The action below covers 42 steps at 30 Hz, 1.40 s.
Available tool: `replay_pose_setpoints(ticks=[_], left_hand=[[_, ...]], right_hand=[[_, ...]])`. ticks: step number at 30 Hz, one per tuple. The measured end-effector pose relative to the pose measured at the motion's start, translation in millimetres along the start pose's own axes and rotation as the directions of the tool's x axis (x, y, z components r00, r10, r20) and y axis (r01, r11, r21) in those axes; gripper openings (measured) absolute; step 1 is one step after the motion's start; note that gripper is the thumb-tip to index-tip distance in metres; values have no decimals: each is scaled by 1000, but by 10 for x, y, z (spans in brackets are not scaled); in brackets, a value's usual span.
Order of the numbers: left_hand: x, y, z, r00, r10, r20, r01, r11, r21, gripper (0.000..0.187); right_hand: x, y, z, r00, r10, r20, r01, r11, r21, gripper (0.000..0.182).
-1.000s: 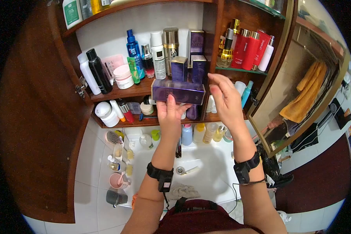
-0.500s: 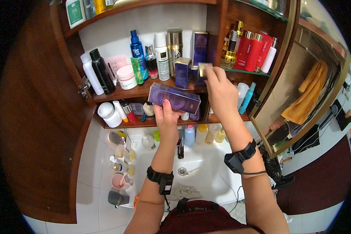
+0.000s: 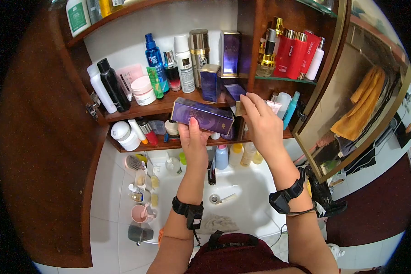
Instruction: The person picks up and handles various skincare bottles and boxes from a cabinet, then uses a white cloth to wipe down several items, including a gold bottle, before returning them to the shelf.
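Observation:
A long purple cosmetic box (image 3: 205, 115) lies in my left hand (image 3: 195, 144), the thumb pressed across its front. My right hand (image 3: 262, 121) grips a smaller purple-and-gold box (image 3: 235, 94) at its right side, tilted at the front edge of the cabinet shelf (image 3: 162, 106). Behind these, another small purple box (image 3: 210, 84) and a tall purple box (image 3: 230, 54) stand upright on that shelf. My left hand partly covers the lower shelf and the things on it.
Bottles and jars line the shelf, among them a blue spray bottle (image 3: 155, 59) and a pink-white jar (image 3: 143, 89). Red bottles (image 3: 285, 55) stand on glass at right. Below is a sink (image 3: 246, 201); an open mirrored door (image 3: 347, 137) flanks the right.
My right hand has drawn the smaller purple box down and toward me, tipping it so more of its purple face shows. The long box in my left hand has barely moved.

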<state>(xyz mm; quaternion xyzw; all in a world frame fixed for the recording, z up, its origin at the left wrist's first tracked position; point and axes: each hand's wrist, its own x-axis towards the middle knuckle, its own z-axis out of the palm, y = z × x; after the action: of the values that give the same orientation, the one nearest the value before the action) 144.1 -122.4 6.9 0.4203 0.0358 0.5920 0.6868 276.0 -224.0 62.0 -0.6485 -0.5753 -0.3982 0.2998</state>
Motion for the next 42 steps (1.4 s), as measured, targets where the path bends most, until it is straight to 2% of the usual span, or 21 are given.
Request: replay_pose_setpoints(ticks=[12, 24, 42], left_hand=[[11, -21, -1, 1000, -24, 20, 24, 1000, 5, 34], [12, 16, -24, 999, -27, -30, 27, 999, 18, 35], [25, -15, -51, 997, -52, -61, 52, 999, -2, 35]], right_hand=[[-19, -21, -11, 1000, 1, -25, -1, 1000, 5, 44], [-47, -33, -81, 998, 24, -65, -22, 999, 35, 42], [-163, -132, -431, 999, 35, 19, -37, 992, 124, 49]])
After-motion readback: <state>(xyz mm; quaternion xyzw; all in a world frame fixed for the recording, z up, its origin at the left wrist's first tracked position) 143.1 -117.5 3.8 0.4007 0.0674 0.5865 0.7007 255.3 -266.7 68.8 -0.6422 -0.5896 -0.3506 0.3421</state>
